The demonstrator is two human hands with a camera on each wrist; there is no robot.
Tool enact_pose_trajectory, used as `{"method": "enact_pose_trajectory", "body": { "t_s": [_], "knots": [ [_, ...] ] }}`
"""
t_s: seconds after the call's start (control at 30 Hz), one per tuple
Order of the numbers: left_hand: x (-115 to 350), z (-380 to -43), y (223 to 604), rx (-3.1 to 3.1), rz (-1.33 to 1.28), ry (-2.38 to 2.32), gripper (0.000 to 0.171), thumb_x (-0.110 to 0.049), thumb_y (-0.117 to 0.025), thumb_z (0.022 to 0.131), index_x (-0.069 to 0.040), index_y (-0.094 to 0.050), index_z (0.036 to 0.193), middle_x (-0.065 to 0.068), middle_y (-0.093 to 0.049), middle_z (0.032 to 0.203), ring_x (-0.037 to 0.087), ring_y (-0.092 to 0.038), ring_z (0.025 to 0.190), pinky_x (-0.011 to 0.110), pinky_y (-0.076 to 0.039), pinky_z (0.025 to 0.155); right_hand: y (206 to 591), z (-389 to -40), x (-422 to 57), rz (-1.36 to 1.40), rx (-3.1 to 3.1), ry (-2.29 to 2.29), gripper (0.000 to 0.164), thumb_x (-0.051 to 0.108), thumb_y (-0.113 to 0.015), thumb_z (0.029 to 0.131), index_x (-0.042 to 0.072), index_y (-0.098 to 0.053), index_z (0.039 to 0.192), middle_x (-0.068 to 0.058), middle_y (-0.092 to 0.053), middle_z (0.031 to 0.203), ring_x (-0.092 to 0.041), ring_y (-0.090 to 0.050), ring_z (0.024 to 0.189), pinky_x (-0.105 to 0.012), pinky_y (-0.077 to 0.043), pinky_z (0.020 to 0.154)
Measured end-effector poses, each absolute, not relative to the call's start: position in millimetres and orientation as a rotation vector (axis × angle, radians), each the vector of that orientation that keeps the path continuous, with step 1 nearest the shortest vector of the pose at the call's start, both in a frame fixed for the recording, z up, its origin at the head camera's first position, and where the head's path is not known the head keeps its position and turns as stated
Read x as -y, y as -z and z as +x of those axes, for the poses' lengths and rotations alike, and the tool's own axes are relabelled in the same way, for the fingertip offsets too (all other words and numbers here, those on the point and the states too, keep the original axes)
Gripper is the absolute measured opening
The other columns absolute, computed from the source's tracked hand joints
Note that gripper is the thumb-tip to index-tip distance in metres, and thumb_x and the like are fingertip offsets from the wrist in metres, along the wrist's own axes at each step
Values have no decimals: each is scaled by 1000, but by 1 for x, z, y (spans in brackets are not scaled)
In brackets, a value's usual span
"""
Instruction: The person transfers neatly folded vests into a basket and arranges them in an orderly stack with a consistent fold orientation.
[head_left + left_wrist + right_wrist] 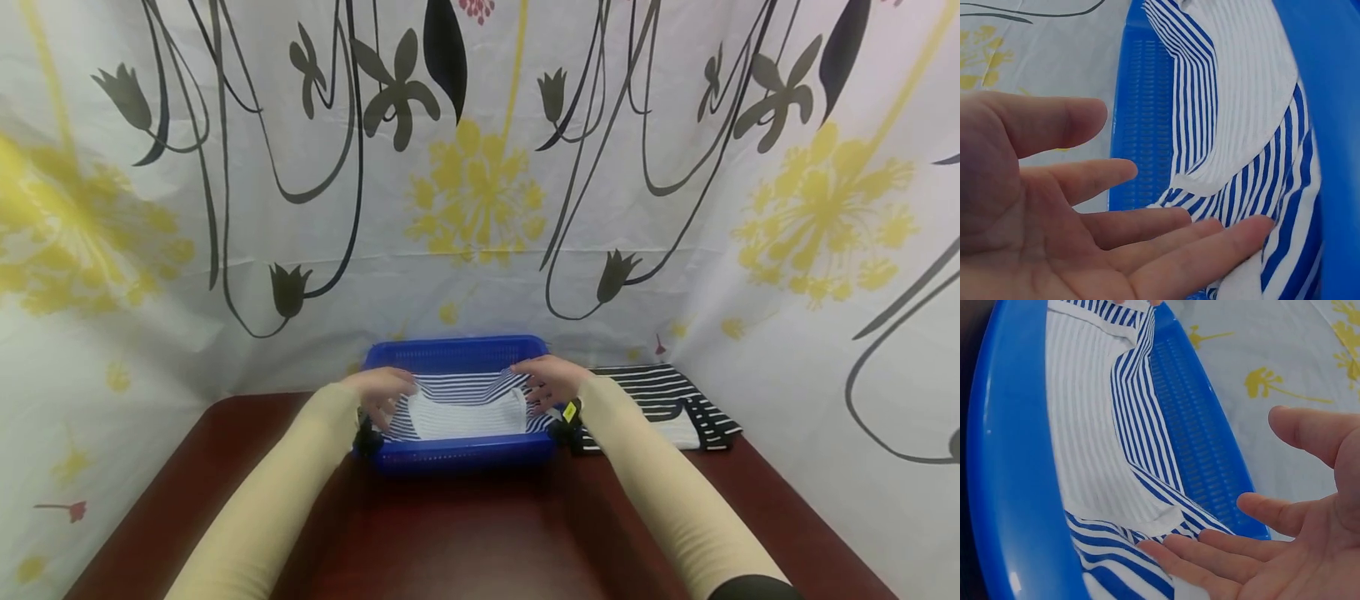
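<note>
A blue plastic basket with slotted walls holds a blue-and-white striped garment whose white ribbed inside shows in the middle. Over the left end of the basket is my left hand; its fingers are spread and fairly straight, with the lower fingertips at the striped cloth in the left wrist view. My right hand is at the right end, thumb apart and fingers extended, the lower fingertips by the cloth in the right wrist view. Neither hand grips anything. Whether the fingertips press the fabric, I cannot tell.
To the right of the basket, a black-and-white striped garment lies flat on the dark red table. A yellow tag shows near my right wrist. Behind the table hangs a white curtain printed with flowers.
</note>
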State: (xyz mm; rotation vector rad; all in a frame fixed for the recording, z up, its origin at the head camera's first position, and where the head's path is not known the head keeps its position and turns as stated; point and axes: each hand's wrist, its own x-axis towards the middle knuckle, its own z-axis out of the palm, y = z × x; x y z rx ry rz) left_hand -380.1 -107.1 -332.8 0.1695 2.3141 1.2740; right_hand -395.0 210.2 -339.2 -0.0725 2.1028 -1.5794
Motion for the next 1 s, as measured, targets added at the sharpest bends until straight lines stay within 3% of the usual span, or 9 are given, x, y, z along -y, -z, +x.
{"method": "enact_pose_trajectory", "body": {
  "t_s": [0.27,0.57,0.8,1.0],
  "knots": [
    [106,-385,338,-2282,188,-1210,54,-20,-44,101,5,-30,147,40,-19,148,59,-29,129,59,-50,85,345,-395,-212,-50,-2103,1572,76,29,-49,102,-2,-2,153,-35,-9,153,-52,-26,135,-58,-38,101],
    [108,-389,344,-2251,159,-1191,63,-27,-51,97,8,-29,145,45,-20,143,60,-30,128,56,-52,83,350,-399,-211,-50,-2124,1537,75,31,-47,102,-1,-1,153,-35,-9,153,-51,-28,134,-57,-40,99],
    [114,-384,343,-2242,144,-1212,57,-25,-46,100,5,-33,146,43,-18,146,57,-27,131,57,-49,89,351,-399,-206,-56,-2129,1541,72,29,-47,103,0,-4,153,-34,-12,153,-50,-29,135,-58,-40,100],
    [123,-379,345,-2258,123,-1226,60,-27,-47,100,6,-29,147,42,-19,147,57,-27,131,59,-47,91,353,-399,-197,-58,-2109,1555,74,29,-49,102,0,-3,153,-34,-13,153,-51,-29,134,-58,-39,100]
  ]
}}
